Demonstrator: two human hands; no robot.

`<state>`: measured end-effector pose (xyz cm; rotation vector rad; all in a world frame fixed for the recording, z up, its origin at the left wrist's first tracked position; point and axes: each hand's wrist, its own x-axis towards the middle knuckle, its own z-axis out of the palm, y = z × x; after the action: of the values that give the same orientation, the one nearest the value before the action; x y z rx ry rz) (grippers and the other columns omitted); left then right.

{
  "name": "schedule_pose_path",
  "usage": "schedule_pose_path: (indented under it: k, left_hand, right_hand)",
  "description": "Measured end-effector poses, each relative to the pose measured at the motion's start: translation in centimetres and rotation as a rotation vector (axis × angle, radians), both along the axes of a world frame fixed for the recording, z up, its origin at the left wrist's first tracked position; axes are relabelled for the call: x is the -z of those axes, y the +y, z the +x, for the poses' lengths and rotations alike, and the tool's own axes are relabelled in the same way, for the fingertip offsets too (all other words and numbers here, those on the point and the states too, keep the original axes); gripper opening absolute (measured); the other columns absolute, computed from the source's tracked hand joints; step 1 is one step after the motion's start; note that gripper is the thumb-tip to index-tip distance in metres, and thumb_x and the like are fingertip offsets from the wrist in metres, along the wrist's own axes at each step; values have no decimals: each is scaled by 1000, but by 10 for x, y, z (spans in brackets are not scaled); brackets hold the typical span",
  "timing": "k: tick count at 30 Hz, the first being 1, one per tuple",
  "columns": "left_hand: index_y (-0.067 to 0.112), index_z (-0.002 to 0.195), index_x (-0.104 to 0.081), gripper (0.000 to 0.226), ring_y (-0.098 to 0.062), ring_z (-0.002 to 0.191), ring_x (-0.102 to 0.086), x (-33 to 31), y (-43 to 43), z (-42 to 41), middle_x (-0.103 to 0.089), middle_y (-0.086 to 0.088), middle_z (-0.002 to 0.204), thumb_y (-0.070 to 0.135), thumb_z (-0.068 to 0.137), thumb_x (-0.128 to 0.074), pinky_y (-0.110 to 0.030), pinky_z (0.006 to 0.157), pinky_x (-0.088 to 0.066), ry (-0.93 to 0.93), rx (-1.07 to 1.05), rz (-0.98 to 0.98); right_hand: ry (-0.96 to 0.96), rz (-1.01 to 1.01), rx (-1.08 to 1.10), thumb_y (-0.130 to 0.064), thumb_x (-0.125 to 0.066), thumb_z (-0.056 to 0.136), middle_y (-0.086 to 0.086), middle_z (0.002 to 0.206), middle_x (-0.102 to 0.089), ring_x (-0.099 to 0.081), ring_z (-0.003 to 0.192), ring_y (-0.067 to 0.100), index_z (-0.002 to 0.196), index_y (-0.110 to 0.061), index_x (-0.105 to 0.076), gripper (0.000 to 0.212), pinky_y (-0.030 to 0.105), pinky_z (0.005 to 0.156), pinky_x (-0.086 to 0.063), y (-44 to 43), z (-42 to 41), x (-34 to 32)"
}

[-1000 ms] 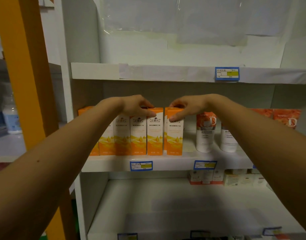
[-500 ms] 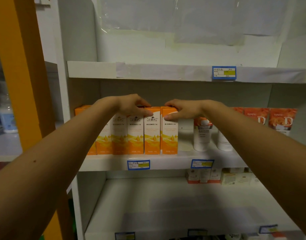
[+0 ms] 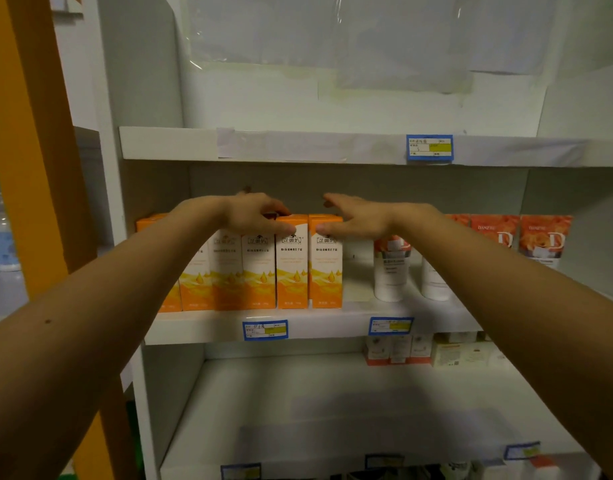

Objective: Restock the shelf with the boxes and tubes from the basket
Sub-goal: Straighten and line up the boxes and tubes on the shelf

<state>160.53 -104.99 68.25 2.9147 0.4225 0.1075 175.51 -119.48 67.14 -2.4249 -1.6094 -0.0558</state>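
Resting my left hand [image 3: 253,214] and right hand [image 3: 355,218] loose-fingered, gripping nothing, on the mid-frame boxes [image 3: 293,268], I judge this row stocked, basket unseen.

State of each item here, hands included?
Orange-and-white cardboard boxes: upright, side by side on the white middle shelf.
White cylindrical tubes with orange tops: standing right of the boxes.
Left hand: arched over the box tops; grip unclear.
Right hand: fingers straight, thumb on the rightmost box.
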Motion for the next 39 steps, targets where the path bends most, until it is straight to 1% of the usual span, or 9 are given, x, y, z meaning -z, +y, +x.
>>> schedule_pose_path:
  k: [5, 7, 12, 15, 19, 23, 32, 36, 39]
  left_hand:
    - [15, 141, -33, 62, -25, 129, -44, -5, -11, 5, -44, -6, 143, 50, 90, -41, -34, 102, -36, -48, -64, -6]
    - [14, 142, -32, 63, -26, 134, -38, -7, -17, 8, -38, -7, 148, 51, 91, -38, -35, 107, -32, -121, -70, 22]
    - [10, 140, -36, 56, -24, 134, -38, -10, -44, 25, -40, -10, 147, 42, 94, -39, -33, 107, -31, -274, 23, 77]
    - [9, 137, -42, 52, -22, 133, -40, -7, -67, 41, -43, -9, 145, 38, 94, -43, -30, 108, -31, -301, 87, 118]
    - [9, 133, -47, 47, -22, 129, -46, 0, -86, 66, -49, -8, 141, 33, 93, -46, -35, 107, -36, -326, 134, 181]
    - [10, 126, -55, 40, -22, 117, -56, 7, -97, 84, -59, -8, 131, 29, 92, -51, -37, 97, -45, -373, 109, 225]
    - [9, 108, -65, 26, -23, 99, -63, 18, -101, 102, -68, -10, 110, 23, 87, -60, -35, 85, -51, -476, -13, 208]
    - [8, 105, -65, 24, -23, 99, -63, 18, -103, 103, -68, -11, 108, 22, 86, -60, -35, 87, -50, -493, -40, 203]
    - [8, 103, -66, 23, -23, 100, -63, 17, -104, 104, -69, -10, 108, 23, 86, -61, -40, 96, -46, -495, -49, 217]
  right_hand:
    - [-26, 48, 37, -60, -39, 87, 2, 158, -13, -16, 144, 23, 148, -22, -10, 78, 44, 117, -19, -26, 9, -12]
    - [-10, 78, 55, -54, -36, 91, 4, 157, -16, -20, 143, 23, 148, -18, -14, 71, 42, 117, -21, -39, 15, -15]
    - [-153, 145, 167, -27, -38, 97, 11, 145, -42, -41, 131, 25, 138, -9, -39, 45, 36, 107, -33, -78, 38, -20]
    - [-243, 128, 266, -28, -45, 93, 9, 135, -54, -51, 120, 25, 128, -15, -52, 38, 40, 101, -42, -98, 54, -18]
    - [-292, 78, 386, -30, -50, 91, 8, 134, -54, -53, 119, 27, 131, -18, -50, 42, 42, 100, -45, -113, 60, -10]
    - [-280, 52, 434, -31, -53, 90, 10, 126, -60, -58, 110, 28, 125, -17, -55, 38, 41, 94, -49, -120, 69, -3]
    - [-223, 231, 452, -20, -53, 91, 15, 118, -62, -60, 104, 30, 115, -9, -60, 28, 40, 93, -49, -115, 72, 8]
    - [-172, 239, 460, -19, -51, 92, 15, 119, -61, -60, 107, 30, 118, -7, -59, 29, 38, 93, -47, -113, 69, 7]
    - [-162, 228, 471, -19, -51, 92, 16, 120, -61, -59, 108, 30, 119, -7, -58, 30, 38, 94, -46, -114, 70, 6]
